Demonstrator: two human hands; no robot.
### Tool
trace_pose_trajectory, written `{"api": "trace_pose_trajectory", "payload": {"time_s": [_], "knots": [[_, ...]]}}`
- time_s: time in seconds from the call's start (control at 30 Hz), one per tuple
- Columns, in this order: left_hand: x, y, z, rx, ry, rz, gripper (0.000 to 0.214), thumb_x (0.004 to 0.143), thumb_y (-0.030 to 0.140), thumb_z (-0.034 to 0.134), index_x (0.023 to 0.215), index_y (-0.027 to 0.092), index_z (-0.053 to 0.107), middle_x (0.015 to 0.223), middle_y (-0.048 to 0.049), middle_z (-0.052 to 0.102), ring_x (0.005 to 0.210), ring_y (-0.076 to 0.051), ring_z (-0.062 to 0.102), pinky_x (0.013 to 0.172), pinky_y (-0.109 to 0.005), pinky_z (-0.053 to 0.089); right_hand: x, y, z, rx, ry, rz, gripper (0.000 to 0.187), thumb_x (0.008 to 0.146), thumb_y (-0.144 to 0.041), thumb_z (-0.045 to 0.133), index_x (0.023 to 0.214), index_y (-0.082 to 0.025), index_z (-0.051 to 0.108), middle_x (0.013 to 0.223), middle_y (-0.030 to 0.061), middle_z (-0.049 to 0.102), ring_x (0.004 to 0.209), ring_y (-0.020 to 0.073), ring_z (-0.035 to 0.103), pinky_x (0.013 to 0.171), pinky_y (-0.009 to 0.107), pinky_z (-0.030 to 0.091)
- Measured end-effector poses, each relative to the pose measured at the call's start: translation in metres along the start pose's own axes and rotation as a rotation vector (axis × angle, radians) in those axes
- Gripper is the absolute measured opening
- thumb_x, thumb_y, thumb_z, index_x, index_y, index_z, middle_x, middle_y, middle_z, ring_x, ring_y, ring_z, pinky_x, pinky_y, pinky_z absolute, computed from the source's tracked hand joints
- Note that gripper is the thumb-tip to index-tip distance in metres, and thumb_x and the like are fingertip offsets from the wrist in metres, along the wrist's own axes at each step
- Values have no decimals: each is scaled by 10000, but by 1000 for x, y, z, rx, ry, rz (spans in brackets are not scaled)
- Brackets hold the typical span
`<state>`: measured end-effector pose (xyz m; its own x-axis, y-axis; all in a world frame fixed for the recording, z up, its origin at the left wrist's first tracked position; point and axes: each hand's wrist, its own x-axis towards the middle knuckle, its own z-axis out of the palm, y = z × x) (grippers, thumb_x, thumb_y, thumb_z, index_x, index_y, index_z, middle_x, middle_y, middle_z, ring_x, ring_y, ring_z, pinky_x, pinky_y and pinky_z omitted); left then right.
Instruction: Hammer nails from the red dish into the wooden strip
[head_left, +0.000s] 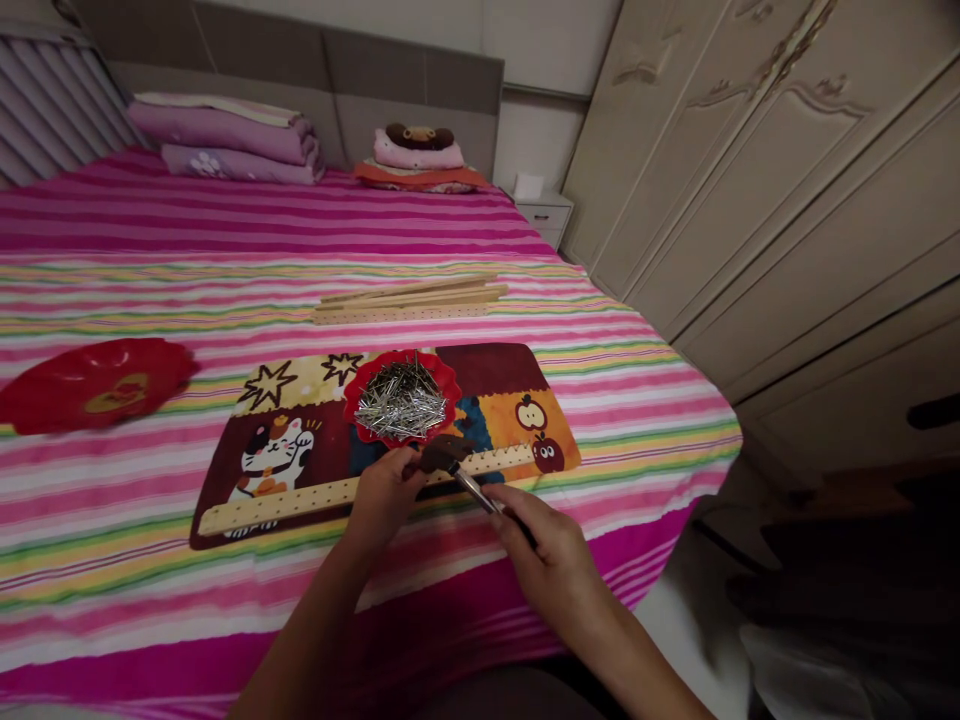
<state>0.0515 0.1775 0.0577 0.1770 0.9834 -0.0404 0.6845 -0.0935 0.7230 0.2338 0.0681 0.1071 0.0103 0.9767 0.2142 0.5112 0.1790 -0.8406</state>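
At lower centre, the right hand [546, 545] is closed around the hammer [474, 487], its head above the wooden strip [300, 500] lying across the mat [491, 368]. The left hand [382, 495] has its fingertips bunched at the strip; I cannot tell whether they pinch anything. Light, square taps seem best, fingertips kept clear of the hammer head. The red plate [52, 390] at far left bears a gold mark, unreadable here; no brand is legible
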Motion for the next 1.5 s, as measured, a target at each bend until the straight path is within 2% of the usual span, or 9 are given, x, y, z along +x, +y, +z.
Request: {"api": "trace_pose_trajectory", "payload": {"time_s": [0.17,0.27,0.33,0.5,0.8,0.97,1.2,1.37,1.5], "knots": [[8,10,-18,9,7,-16,182,755,282,505,861,213,636,800,5,661,715,-139,595,675,-230,437,-13,14,-17,-58,132,41,272,869,-234,504,1118,-216,612,991,47,698,891,171,660,767,231,525],[24,16,-30,187,140,49,219,796,262,458,908,199,635,933,-33,657,853,-166,593,772,-254,434,-18,22,-23,-88,166,65,274,860,-260,515,1101,-198,630,932,53,714,837,175,678,755,233,538],[38,19,-34,360,162,79,246,807,230,432,932,178,638,996,-69,636,932,-198,575,805,-280,428,-21,26,-25,-98,183,80,275,855,-272,519,1086,-189,641,912,58,721,815,179,684,747,237,544],[63,25,-33,636,68,35,273,781,180,434,936,162,658,982,-112,615,931,-237,566,789,-313,430,-25,30,-26,-95,181,85,274,852,-263,516,1076,-170,645,942,68,722,806,172,687,722,213,546],[60,22,-32,604,4,67,179,780,234,450,818,207,624,886,-65,568,802,-191,556,622,-271,383,-26,29,-25,-80,148,97,259,860,-253,509,1077,-192,638,903,47,719,806,162,682,715,197,540],[59,18,-39,407,97,66,160,773,261,476,769,201,624,823,-43,561,760,-168,546,673,-264,398,-29,32,-23,-69,143,82,266,863,-239,509,1102,-221,624,976,42,713,889,165,671,742,197,534],[59,2,-47,-208,139,-46,208,660,382,593,739,193,629,643,22,599,603,-125,527,587,-235,402,-29,31,-21,-72,143,86,260,854,-250,522,1083,-203,636,954,52,718,855,169,678,734,202,539],[45,7,-50,-632,71,-100,362,553,380,679,837,161,632,598,27,601,477,-82,448,442,-200,317,-28,28,-22,-66,133,99,265,860,-281,512,1074,-199,645,892,53,720,825,178,681,738,225,542],[25,14,-55,-740,-27,-193,321,546,347,670,788,136,683,693,-44,675,534,-90,496,489,-208,370,-28,26,-23,-63,134,98,265,856,-276,511,1065,-183,646,879,53,720,789,170,680,713,214,542]]}}
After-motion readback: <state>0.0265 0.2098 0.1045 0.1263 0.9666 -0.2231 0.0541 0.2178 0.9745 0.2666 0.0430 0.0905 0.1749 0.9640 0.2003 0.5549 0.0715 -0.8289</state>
